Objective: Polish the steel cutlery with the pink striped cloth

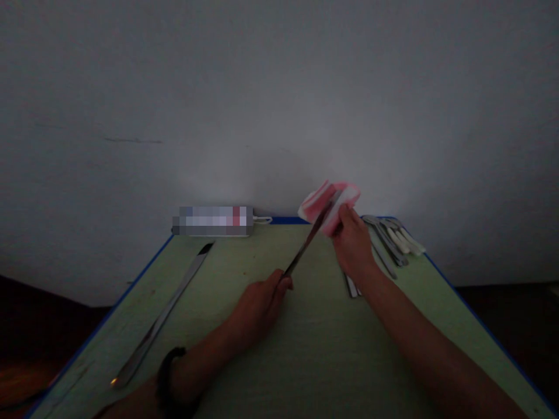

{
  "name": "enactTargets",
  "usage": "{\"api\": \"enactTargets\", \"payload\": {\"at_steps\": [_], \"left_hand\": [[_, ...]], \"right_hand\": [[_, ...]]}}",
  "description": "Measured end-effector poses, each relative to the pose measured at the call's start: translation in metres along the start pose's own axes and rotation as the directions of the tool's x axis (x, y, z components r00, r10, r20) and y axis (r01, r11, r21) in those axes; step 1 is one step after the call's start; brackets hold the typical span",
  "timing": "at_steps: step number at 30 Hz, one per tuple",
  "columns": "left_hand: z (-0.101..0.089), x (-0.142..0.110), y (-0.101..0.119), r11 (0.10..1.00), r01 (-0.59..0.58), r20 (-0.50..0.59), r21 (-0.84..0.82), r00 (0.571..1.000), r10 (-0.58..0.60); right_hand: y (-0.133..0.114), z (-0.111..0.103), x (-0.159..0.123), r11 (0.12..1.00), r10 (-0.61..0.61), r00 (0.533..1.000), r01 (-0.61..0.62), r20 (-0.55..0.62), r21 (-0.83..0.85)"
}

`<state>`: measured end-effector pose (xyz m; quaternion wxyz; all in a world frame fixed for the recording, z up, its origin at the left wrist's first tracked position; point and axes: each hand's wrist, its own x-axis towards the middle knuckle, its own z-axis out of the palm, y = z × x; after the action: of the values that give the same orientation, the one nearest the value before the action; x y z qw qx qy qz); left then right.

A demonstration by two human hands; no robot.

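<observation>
My left hand (268,294) is closed around the near end of a slim metal table knife (305,245), which slants up and away to the right. A pink and white cloth (343,206) is gripped in my right hand (353,238), folded about the knife's far end, so its tip is partly hidden. Another long metal table knife (168,308) lies on the table to the left of my left hand. Beneath my right wrist, flat metal cutlery ends (351,286) stick out; the rest of them is covered.
Several pieces of cutlery (384,238), some with white handles, lie at the back right of the pale green table (262,378) with its blue edge. A blurred-out box-like object (212,222) with a white loop (263,220) stands at the back left, against a grey wall (279,105).
</observation>
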<state>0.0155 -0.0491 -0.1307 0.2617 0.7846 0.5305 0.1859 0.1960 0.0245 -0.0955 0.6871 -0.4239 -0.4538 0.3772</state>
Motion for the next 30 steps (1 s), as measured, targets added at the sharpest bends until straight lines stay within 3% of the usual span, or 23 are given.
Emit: {"api": "enactTargets", "payload": {"at_steps": [3,5,8,10,12,14,17,19,21,23,27,30], "left_hand": [[0.002,0.0,-0.002,0.957,0.009,-0.072,-0.29,0.997,-0.031],[0.003,0.001,-0.002,0.908,0.053,-0.078,-0.417,0.992,-0.094],[0.003,0.003,-0.002,0.873,0.089,-0.048,-0.479,0.991,-0.127],[0.002,0.002,-0.001,0.894,0.087,-0.02,-0.44,0.994,-0.107],[0.002,0.002,0.001,0.922,0.075,0.0,-0.38,0.997,-0.081],[0.002,0.002,0.002,0.939,0.04,-0.024,-0.34,0.998,-0.051],[0.003,0.002,0.003,0.953,0.0,-0.045,-0.303,0.999,-0.014],[0.002,0.003,0.004,0.962,0.01,-0.002,-0.274,1.0,-0.011],[0.0,0.003,0.004,0.967,0.04,0.033,-0.25,0.999,-0.033],[-0.003,0.003,0.003,0.972,0.045,0.025,-0.23,0.999,-0.041],[-0.006,0.004,-0.002,0.979,-0.004,0.014,-0.206,1.0,0.007],[-0.004,0.006,-0.004,0.974,-0.002,0.014,-0.228,1.0,0.006]], "right_hand": [[-0.015,-0.008,0.001,0.973,-0.167,0.983,0.152,-0.074,-0.171],[-0.02,-0.01,-0.002,0.918,-0.305,0.95,0.275,-0.063,-0.287],[-0.016,-0.008,-0.01,0.821,-0.422,0.902,0.424,0.096,-0.382],[-0.007,-0.003,-0.019,0.819,-0.36,0.891,0.443,0.276,-0.365],[0.003,0.004,-0.032,0.886,-0.222,0.886,0.357,0.407,-0.294],[0.012,0.012,-0.047,0.946,-0.138,0.898,0.245,0.419,-0.214],[0.02,0.022,-0.063,0.992,-0.012,0.96,0.047,0.278,-0.119],[0.026,0.026,-0.066,0.982,0.186,0.97,-0.18,0.159,-0.048],[0.033,0.027,-0.064,0.922,0.37,0.922,-0.38,0.109,0.08],[0.039,0.026,-0.059,0.839,0.461,0.869,-0.493,0.18,0.229],[0.045,0.024,-0.054,0.689,0.476,0.78,-0.618,0.407,0.379],[0.045,0.024,-0.054,0.641,0.487,0.751,-0.654,0.445,0.402]]}}
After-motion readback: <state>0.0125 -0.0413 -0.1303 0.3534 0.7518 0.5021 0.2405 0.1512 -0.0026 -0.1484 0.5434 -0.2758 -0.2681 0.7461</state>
